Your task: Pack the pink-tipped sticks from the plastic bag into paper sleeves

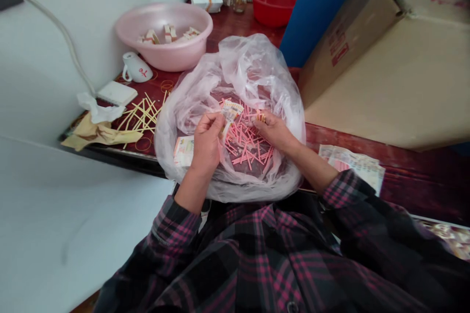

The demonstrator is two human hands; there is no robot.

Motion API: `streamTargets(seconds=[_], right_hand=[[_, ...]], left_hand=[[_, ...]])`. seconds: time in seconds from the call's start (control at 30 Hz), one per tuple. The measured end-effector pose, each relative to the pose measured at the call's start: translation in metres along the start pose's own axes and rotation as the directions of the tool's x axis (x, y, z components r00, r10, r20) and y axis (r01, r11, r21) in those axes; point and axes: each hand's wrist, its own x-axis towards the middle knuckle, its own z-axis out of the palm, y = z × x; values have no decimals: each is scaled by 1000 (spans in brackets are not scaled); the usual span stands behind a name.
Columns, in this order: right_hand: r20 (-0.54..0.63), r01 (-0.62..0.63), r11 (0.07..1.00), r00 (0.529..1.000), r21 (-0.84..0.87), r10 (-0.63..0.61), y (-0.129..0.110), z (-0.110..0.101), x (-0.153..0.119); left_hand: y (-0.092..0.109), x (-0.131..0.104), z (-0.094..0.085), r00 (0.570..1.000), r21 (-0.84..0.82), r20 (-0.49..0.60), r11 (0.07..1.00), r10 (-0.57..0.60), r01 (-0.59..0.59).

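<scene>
The left hand (206, 138) pinches a printed packet (230, 110) above the plastic bag (235, 83) – the right hand (273, 129) pinches a few pink sticks (247, 143), so strays drop inside

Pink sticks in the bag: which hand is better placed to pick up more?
Probably the right hand: it hovers directly over the pink sticks in the plastic bag, pinching only a few sticks. The left hand holds a small paper packet.
</scene>
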Motion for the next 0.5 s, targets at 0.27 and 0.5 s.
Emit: streamTargets(seconds=[0.27, 0.5], right_hand=[[-52, -5, 967, 998, 253, 19, -17, -1, -6], [-170, 112, 965, 983, 237, -72, -54, 3, -10]], left_hand=[[-5, -18, 4, 990, 2, 26, 990, -141, 141], [-4, -25, 7, 955, -83, 89, 953, -283, 290]])
